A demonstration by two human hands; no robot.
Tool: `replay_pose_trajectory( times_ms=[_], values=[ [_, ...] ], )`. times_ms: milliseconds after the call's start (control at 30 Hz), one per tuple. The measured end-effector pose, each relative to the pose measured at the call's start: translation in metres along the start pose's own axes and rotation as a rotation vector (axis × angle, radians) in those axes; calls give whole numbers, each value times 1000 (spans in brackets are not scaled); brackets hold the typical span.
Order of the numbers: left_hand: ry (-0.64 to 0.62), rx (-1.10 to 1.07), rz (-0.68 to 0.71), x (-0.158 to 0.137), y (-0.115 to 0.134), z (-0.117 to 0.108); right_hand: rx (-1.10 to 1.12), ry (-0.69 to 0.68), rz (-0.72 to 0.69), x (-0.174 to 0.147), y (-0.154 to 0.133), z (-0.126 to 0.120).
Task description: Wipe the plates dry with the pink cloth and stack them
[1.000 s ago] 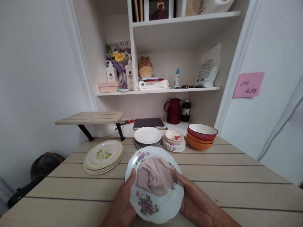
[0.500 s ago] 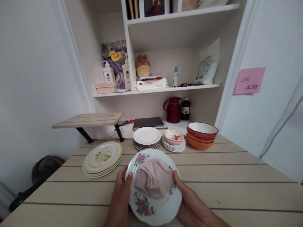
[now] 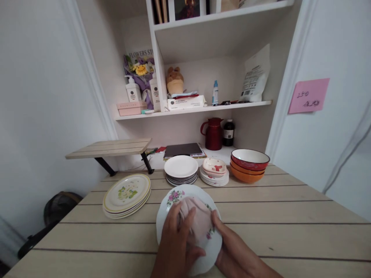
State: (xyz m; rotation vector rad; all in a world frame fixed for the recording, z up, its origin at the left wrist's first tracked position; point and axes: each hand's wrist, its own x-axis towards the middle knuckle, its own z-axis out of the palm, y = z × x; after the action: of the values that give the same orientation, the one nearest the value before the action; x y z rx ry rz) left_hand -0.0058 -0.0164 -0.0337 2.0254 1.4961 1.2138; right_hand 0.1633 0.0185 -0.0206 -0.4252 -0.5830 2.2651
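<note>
Now the left hand is leaving the rim for the cloth

The left hand (image 3: 176, 235) is no longer gripping the plate's left edge; it is reaching across the face, its fingers spreading half open and curving onto the pink cloth (image 3: 201, 220). Its own back is hiding much of the contact, so I cannot tell whether those fingers are pinching the fabric or only pressing it. The right hand (image 3: 232, 243) is closing on the right rim of the flowered plate (image 3: 203, 192), its thumb lying along the edge. I am reading this as a split of duties: the right is steadying, the left is handling the cloth.

Just beyond, white plates (image 3: 181, 166) are standing in a stack, with small dishes (image 3: 215, 166) beside them and nested bowls (image 3: 249, 160) sitting farther right. Yellow-rimmed plates (image 3: 126, 193) are lying to the left, and all these piles are staying put on the slatted table (image 3: 290, 216).
</note>
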Motion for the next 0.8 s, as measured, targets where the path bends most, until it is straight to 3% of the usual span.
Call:
replay_pose_trajectory(
  times_ms=[133,333,433,533,700,800],
  values=[
    [-6,333,76,0,-8,2,5,-3,47,-2,3,0],
    [305,592,73,3,-4,-6,-21,-13,83,-7,4,4],
    [380,672,100,5,1,-6,-40,-3,110,-10,2,7],
    [343,740,188,8,6,-4,-50,5,111,-8,3,7],
    [161,780,375,9,19,2,-78,132,75,-4,8,3],
    [24,765,442,7,25,8,-52,101,67,-4,7,2]
  ],
)
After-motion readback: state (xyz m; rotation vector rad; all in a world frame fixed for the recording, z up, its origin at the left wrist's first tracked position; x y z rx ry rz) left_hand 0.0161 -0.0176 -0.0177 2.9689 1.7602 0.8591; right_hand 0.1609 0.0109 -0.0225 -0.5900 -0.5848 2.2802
